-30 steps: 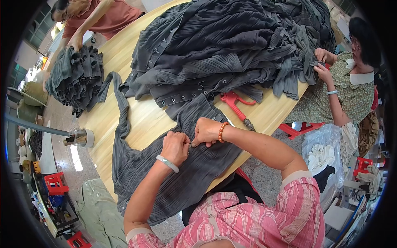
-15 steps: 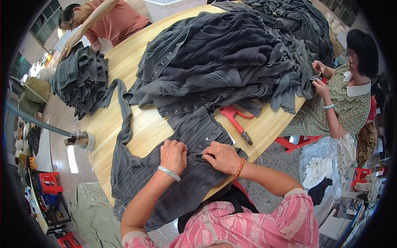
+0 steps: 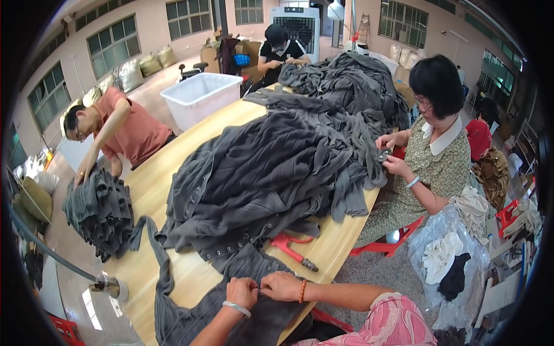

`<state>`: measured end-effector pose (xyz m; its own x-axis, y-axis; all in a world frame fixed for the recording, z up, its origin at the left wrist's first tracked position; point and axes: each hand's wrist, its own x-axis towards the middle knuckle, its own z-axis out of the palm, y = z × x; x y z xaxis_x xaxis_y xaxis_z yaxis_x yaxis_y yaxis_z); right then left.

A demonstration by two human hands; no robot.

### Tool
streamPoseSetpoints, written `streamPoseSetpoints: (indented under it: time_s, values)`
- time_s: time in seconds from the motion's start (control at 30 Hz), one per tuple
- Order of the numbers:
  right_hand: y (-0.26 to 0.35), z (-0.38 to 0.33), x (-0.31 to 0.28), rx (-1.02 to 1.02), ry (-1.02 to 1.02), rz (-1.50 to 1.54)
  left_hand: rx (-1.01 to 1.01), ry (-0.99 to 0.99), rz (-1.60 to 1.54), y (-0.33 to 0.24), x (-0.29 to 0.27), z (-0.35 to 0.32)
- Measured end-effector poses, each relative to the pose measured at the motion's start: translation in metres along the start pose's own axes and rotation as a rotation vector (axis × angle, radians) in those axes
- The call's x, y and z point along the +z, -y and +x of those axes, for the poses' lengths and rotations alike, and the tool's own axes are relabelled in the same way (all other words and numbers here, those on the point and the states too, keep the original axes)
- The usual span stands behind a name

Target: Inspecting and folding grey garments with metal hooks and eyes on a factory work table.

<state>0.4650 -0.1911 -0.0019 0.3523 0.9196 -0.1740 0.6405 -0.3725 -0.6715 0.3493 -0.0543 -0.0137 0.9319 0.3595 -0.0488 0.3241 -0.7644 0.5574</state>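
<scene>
A dark grey ribbed garment [image 3: 193, 317] lies spread on the wooden table in front of me, with a long narrow strip of it trailing to the left. Fingers of my left hand [image 3: 242, 293] are pinched on its fastening edge. My right hand [image 3: 281, 286] pinches the same edge right beside the left, fingertips nearly touching. Whatever small fastener sits between the fingertips is hidden. Just beyond my right hand rests a red air blow gun [image 3: 291, 252] with a metal nozzle. A large heap of similar grey garments [image 3: 259, 167], some edged with metal hooks and eyelets, lies farther on.
At the left, a person in an orange shirt [image 3: 135, 130] presses a stack of folded grey garments [image 3: 98, 213]. On the right, a seated person [image 3: 430, 150] handles a grey piece. A white plastic bin [image 3: 202, 95] stands behind the table, near another person [image 3: 280, 55].
The view has tilted up, showing more of the room. My hands have come together on the garment's edge, where a gap lay between them before.
</scene>
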Motion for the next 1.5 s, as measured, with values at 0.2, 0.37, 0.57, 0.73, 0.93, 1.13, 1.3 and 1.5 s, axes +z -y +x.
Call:
streamPoseSetpoints:
  time_s: [0.2, 0.37, 0.57, 0.73, 0.93, 1.13, 1.3, 1.5]
  values:
    - [-0.003, 0.022, -0.005, 0.012, 0.081, 0.160, -0.152, 0.178, -0.278, 0.020, -0.004, 0.008]
    - [-0.009, 0.023, -0.003, 0.020, 0.097, 0.151, -0.098, 0.143, -0.219, 0.015, -0.003, 0.013]
    - [-0.009, 0.005, 0.002, -0.008, -0.055, 0.191, -0.162, 0.079, -0.241, 0.001, -0.001, 0.005]
    - [-0.009, 0.003, 0.004, 0.012, -0.094, 0.165, -0.258, 0.155, -0.310, -0.005, -0.007, 0.006]
    - [0.003, 0.011, -0.020, 0.132, 0.041, 0.018, -0.149, 0.082, -0.173, 0.001, -0.009, 0.004]
    - [-0.015, -0.016, -0.028, -0.003, 0.015, 0.009, -0.066, -0.040, -0.080, -0.008, -0.011, 0.002]
    - [-0.017, -0.018, -0.030, -0.001, -0.040, -0.023, 0.010, -0.089, -0.045, -0.031, -0.004, 0.011]
    - [-0.017, -0.012, -0.027, -0.004, -0.073, 0.024, 0.037, -0.047, -0.007, -0.029, 0.007, 0.018]
